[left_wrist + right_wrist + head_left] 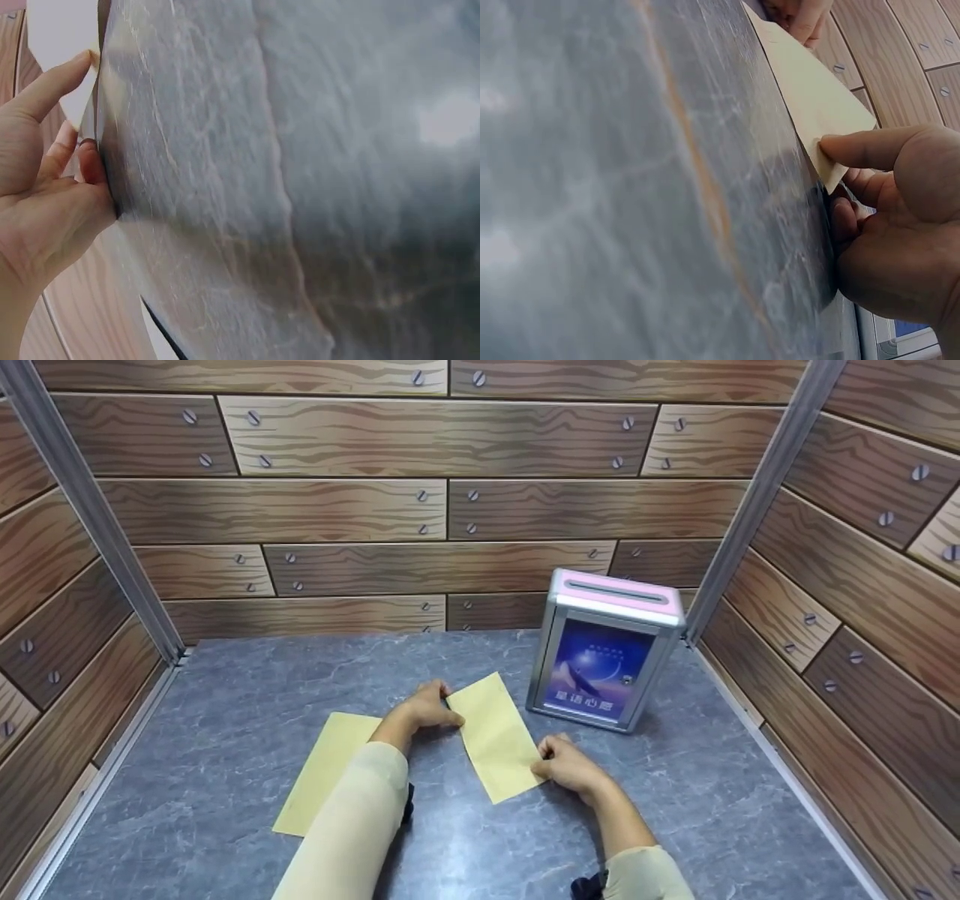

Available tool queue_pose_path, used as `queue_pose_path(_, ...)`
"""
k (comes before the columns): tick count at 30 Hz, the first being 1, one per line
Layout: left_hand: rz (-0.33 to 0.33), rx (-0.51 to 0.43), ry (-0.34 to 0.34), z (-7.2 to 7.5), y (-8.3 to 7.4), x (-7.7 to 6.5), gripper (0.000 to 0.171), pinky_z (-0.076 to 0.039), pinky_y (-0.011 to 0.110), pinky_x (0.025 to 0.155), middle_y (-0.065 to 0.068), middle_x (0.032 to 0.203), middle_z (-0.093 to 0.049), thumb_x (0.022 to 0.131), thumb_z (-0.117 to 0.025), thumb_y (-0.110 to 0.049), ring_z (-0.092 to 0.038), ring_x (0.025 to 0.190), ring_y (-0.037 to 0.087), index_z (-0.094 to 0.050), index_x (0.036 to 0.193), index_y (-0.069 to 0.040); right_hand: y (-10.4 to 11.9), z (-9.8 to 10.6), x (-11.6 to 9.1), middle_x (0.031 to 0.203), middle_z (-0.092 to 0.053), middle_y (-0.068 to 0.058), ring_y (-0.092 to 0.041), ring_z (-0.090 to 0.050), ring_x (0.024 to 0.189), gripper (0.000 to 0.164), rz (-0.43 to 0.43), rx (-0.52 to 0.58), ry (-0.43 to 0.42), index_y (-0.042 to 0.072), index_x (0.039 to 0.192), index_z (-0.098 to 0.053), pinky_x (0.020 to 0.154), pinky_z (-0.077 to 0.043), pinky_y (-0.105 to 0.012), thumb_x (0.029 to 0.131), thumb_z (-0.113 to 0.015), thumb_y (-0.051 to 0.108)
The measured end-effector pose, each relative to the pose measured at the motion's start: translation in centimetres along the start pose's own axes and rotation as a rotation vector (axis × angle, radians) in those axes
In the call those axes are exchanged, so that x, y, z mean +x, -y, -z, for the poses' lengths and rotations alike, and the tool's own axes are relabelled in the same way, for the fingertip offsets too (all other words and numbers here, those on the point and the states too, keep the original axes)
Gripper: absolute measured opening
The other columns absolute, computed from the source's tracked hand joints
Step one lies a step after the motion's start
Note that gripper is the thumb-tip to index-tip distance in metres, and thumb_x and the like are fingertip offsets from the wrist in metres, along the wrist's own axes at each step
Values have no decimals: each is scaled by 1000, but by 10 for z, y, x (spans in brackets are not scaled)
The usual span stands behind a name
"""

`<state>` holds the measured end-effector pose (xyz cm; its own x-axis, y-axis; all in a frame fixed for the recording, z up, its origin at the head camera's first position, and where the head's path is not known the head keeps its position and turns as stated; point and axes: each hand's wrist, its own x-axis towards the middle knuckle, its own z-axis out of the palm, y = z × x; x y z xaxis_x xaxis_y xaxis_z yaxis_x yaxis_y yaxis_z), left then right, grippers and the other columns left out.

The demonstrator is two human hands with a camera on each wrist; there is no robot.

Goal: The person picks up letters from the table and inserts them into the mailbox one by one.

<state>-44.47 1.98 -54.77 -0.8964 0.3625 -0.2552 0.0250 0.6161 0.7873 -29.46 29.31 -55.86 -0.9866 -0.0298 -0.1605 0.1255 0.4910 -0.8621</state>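
A yellow sheet of paper (pixel 499 739) lies slanted between the two hands, close to the tabletop. My left hand (pixel 427 706) pinches its left edge near the far corner, thumb on top. On the right side, my right hand (pixel 571 765) pinches the edge near the close corner. The right wrist view shows that thumb pressed on the paper (pixel 817 90), with the other fingers beneath. In the left wrist view the left thumb (pixel 64 82) touches the pale sheet's edge. Another yellow sheet (pixel 319 772) rests flat to the left, partly covered by the left sleeve.
A silver-framed box (pixel 536 660) with a pink slotted top and blue picture door stands upright behind the right hand. Wood-patterned walls (pixel 352 510) with metal corner posts enclose the grey marbled table (pixel 225 690) on the back and both sides.
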Motion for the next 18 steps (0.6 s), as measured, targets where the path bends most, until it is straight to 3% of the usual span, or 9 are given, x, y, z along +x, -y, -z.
queue_pose_path(5, -9, -27, 0, 2, 2, -4, 40, -42, 39, 98, 9, 121, -45, 93, -81, -13, -45, 110, 27, -48, 115, -11, 1, -2, -1, 106, -46, -7, -22, -47, 93, 18, 8, -7, 6, 9, 84, -55, 75, -39, -28, 89, -72, 6)
queue_pose_path(12, -44, -80, -21, -1, 7, -2, 25, -43, 32, 85, 5, 110, -49, 98, -69, -4, -49, 101, 22, -50, 113, -10, 3, -4, -2, 103, -45, -4, -21, -45, 95, 18, 17, -48, -7, 10, 80, -58, 78, -38, -30, 92, -71, 10)
queue_pose_path(18, -82, -174, -87, -4, 8, -2, 20, -44, 29, 84, 5, 108, -53, 99, -60, 3, -51, 98, 20, -54, 115, -7, 4, -3, -2, 100, -45, -2, -21, -44, 97, 20, 31, -71, -19, 11, 76, -60, 81, -38, -30, 92, -73, 12)
